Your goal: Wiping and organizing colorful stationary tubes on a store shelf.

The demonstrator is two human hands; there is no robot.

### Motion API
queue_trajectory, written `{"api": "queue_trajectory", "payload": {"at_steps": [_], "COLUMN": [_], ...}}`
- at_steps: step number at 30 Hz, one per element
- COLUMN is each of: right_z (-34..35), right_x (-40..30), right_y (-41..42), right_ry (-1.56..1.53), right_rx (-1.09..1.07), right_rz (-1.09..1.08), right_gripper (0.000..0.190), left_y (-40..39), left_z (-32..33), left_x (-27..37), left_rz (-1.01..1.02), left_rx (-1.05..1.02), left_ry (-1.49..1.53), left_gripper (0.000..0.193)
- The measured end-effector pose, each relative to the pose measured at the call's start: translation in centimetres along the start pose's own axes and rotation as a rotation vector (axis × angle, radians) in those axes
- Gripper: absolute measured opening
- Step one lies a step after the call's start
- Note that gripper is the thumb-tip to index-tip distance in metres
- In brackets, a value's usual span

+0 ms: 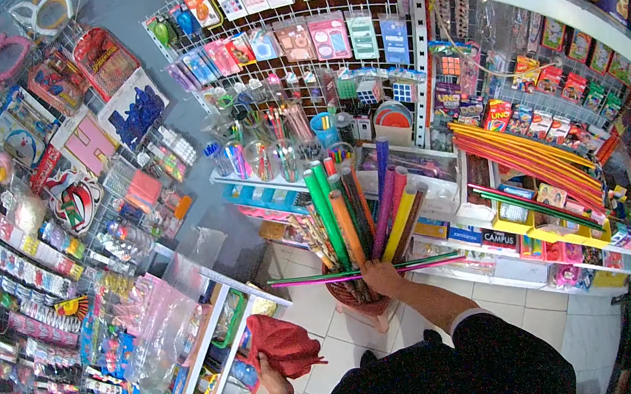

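My left hand [274, 376] grips a crumpled red cloth [284, 345] out to the left, over the tiled floor. My right hand [382, 278] reaches to a reddish-brown basket [366, 307] on the floor, at the front of the rolls standing in it. Thin green and pink rods [305, 280] lie crosswise at this hand; its fingers are partly hidden, so what they grip cannot be told. Upright in the basket stand green rolls [326, 214], an orange roll [348, 229], a purple roll [384, 169], a yellow roll [401, 223] and patterned rolls [315, 238].
Shelves [455, 235] with stationery and cups of pens run behind the basket. Long yellow and red sticks [528, 166] lie on the right shelf. A wire rack [283, 13] of packets hangs above. Packed goods and a white-edged shelf [213, 335] stand close on the left.
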State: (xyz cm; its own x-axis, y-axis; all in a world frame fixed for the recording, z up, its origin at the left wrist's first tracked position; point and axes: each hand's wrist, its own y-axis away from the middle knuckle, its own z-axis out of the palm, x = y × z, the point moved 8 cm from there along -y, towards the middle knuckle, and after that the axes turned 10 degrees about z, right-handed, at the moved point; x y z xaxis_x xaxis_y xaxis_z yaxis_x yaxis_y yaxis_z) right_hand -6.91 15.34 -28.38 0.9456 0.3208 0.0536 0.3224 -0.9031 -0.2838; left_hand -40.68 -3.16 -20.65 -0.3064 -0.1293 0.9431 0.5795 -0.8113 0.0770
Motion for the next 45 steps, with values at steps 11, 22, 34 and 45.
{"api": "queue_trajectory", "payload": {"at_steps": [11,22,34,45], "right_z": [-20.6,-26.0,-23.3,-27.9], "right_x": [4.2,7.3,10.0,18.9], "right_y": [-0.5,-0.1,6.6,9.8], "right_ry": [-0.942,-0.701,-0.586,-0.532], "right_rx": [-0.126,-0.123,-0.123,0.035], "right_rz": [0.387,0.265,0.236,0.479], "right_gripper": [0.033,0.028,0.029,0.028], "left_y": [2.1,3.0,-7.1,-12.5], "left_z": [19.1,36.2,32.5,24.0], "left_x": [2.6,1.8,2.7,9.5], "left_rz": [-0.247,-0.389,-0.218,0.062], "left_rx": [-0.272,-0.491,-0.225,-0.285], "left_ry": [0.66,0.679,0.701,0.639], "left_gripper": [0.069,0.054,0.037,0.065]}}
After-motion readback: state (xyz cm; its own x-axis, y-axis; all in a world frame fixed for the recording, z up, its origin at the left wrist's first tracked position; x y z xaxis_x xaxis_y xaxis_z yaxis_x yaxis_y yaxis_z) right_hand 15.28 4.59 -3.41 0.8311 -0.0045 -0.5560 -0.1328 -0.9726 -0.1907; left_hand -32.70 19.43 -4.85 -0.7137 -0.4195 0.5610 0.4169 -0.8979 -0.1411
